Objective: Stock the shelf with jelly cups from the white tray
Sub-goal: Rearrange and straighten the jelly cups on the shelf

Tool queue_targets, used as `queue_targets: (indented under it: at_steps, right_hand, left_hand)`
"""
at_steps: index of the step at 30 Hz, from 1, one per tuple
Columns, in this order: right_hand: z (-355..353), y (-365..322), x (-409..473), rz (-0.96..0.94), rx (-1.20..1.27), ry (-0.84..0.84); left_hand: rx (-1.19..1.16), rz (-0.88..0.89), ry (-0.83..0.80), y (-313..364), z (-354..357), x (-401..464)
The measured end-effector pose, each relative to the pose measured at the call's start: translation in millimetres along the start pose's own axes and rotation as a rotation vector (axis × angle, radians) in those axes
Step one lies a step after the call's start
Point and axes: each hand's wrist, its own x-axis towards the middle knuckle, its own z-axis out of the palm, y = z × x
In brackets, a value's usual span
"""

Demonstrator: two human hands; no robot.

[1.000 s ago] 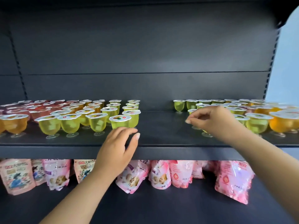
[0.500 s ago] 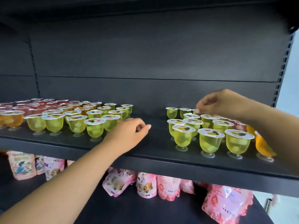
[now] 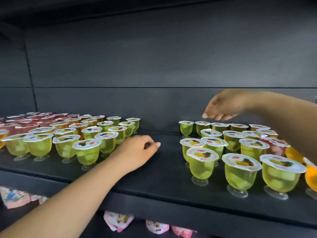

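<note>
Two groups of footed jelly cups stand on the dark shelf point(image 3: 164, 170). The left group point(image 3: 72, 134) has green cups in front and red and orange ones behind. The right group point(image 3: 236, 152) is mostly green, with orange cups point(image 3: 311, 174) at the far right. My left hand point(image 3: 137, 152) rests on the bare shelf beside the left group, fingers curled, holding nothing. My right hand point(image 3: 221, 105) hovers over the back row of the right group point(image 3: 203, 126), fingers pointing down, holding nothing. The white tray is out of view.
A dark back panel point(image 3: 154, 66) closes the shelf behind. A gap of bare shelf lies between the two cup groups. Pink snack pouches point(image 3: 118, 220) hang on the lower level below the shelf edge.
The view has come closer and turned right. My right hand has lifted from the front cups to above the back row. My left hand has slid onto the shelf by the left group.
</note>
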Motion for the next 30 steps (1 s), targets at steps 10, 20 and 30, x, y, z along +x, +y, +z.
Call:
queue_targets:
  at_steps: [10, 20, 30]
  right_hand:
    - [-1, 8, 89, 0.057, -0.130, 0.003]
    - [26, 32, 161, -0.081, -0.294, -0.120]
    - [40, 22, 185, -0.140, -0.264, -0.290]
  left_hand:
    - [-0.323, 0.225, -0.204, 46, -6, 33]
    - [-0.413, 0.144, -0.535, 62, 12, 58]
    - [-0.570, 0.052, -0.545, 55, 13, 53]
